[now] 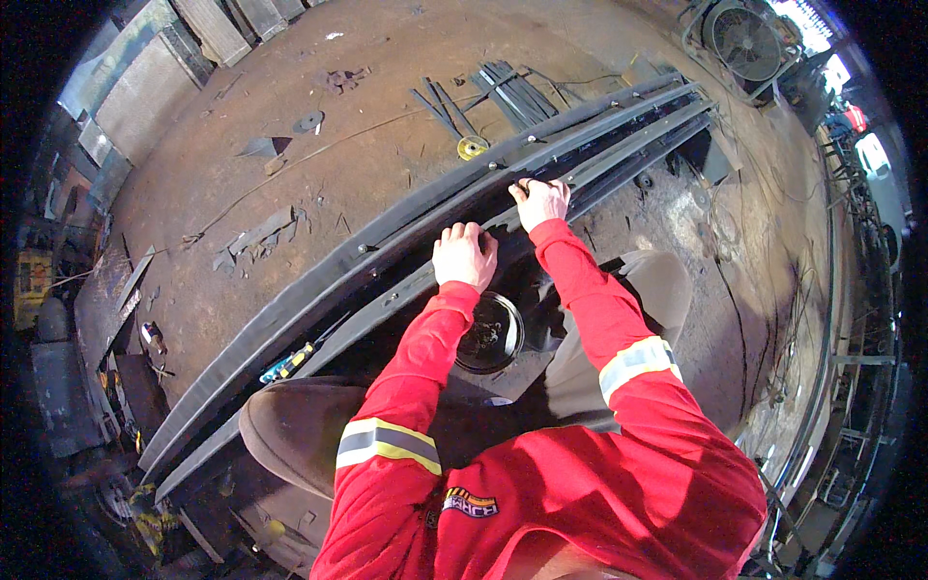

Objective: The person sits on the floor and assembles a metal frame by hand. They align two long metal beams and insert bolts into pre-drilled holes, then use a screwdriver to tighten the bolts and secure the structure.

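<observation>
A long, dark metal frame [319, 274] of parallel rails lies in front of me, running from lower left to upper right, with small bolts along it. My left hand [464, 256] rests on its near rail [391, 298], fingers curled over the far edge. Farther right, my right hand [543, 203] is closed above the gap between the rails, thumb and fingers drawn together. Whatever its fingertips hold is too small to make out. A round, open container [490, 333] with a dark inside stands below my left hand. On the frame's left part lies a blue-and-yellow hand tool [287, 364].
Beyond the frame are a bundle of dark metal strips [517, 95], a yellow ring-shaped item [472, 148] and scrap pieces [261, 237] on the brown floor. A large fan [742, 41] stands far right. Panels [145, 97] lean at the far left. My bent legs flank the container.
</observation>
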Demonstrator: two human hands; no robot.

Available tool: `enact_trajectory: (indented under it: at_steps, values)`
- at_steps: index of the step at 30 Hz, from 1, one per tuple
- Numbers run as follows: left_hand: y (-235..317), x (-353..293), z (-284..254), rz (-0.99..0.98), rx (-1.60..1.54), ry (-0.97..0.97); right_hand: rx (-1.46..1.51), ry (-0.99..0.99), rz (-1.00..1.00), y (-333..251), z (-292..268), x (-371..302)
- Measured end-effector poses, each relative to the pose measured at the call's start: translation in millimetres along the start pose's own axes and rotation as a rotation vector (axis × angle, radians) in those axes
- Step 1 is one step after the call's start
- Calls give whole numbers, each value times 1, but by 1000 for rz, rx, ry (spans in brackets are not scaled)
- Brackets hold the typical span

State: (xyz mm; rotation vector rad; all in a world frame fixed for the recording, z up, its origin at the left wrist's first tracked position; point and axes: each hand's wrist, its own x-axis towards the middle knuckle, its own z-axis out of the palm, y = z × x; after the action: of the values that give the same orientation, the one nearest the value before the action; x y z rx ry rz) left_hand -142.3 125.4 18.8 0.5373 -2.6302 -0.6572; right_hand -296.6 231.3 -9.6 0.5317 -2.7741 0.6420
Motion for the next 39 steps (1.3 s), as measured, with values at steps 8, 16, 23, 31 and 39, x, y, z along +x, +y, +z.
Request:
enact_trajectory:
  at_steps: [8, 16, 23, 31, 39]
  values:
    - [1, 0, -2, -7, -1, -19, 79, 10, 16, 0, 5, 1]
    - [0, 0, -3, -4, -1, -10, -56, 47, -11, -13, -15, 1]
    - [1, 1, 1, 11, 24, -13, -97, 4, -92, -4, -13, 7]
    - [5, 0, 1, 23, 38, -36, 144, -652, 306, 26, -18, 55]
    - [-1, 0, -3, 15, 42, -11, -218, -260, 44, -20, -22, 13]
